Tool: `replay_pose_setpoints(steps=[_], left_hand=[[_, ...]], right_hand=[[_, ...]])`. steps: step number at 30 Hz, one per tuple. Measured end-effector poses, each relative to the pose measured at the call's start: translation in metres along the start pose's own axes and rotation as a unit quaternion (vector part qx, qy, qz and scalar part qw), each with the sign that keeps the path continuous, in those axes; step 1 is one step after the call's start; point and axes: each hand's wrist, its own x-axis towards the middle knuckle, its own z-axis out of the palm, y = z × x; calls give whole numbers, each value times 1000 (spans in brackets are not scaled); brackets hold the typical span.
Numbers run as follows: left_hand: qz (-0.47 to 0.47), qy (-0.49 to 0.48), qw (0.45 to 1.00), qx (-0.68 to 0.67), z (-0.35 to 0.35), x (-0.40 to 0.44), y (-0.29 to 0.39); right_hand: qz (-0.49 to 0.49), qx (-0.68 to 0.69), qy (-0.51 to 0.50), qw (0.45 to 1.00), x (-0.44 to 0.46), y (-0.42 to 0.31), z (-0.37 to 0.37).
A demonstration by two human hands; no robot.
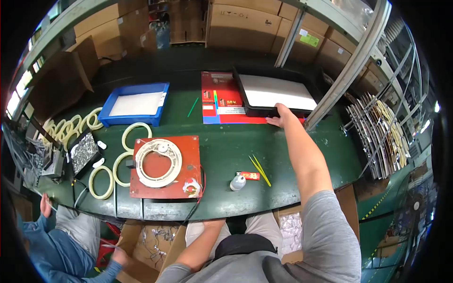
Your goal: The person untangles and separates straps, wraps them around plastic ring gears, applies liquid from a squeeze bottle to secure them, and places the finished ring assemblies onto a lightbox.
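My right hand (281, 116) is stretched far forward to the front wall of a black tray (258, 112). Its thumb lies over the rim and its fingers are lower down, closed on the edge. A white sheet (276, 89) covers the tray's inside. My left hand (216, 222) is low at the table's front edge, over my lap; the edge hides its fingers. Left of centre, a white ring-shaped part (176, 162) sits on a red fixture plate (193, 150). Nearer me lie yellow tweezers (260, 170), a small clear bottle (238, 182) and a red label-like piece (251, 176).
A blue tray (162, 104) and several cream rings (102, 183) are on the left of the green table. Red printed cardboard (214, 96) lies under the black tray. A metal post (347, 66) rises beside it. Another person (61, 245) sits at the lower left.
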Motion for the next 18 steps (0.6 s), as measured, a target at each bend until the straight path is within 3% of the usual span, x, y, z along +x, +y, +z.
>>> replay_pose_setpoints(steps=[6, 9, 14, 18], left_hand=[[42, 113, 992, 37, 29, 2, -13], [15, 49, 998, 37, 21, 5, -9], [3, 26, 998, 63, 8, 2, -4], [6, 51, 993, 107, -16, -9, 10]], right_hand=[[-61, 17, -54, 997, -16, -31, -6], [-62, 44, -80, 994, -66, -51, -4], [-28, 105, -191, 976, -170, -64, -25], [-91, 76, -275, 954, -244, -49, -63]])
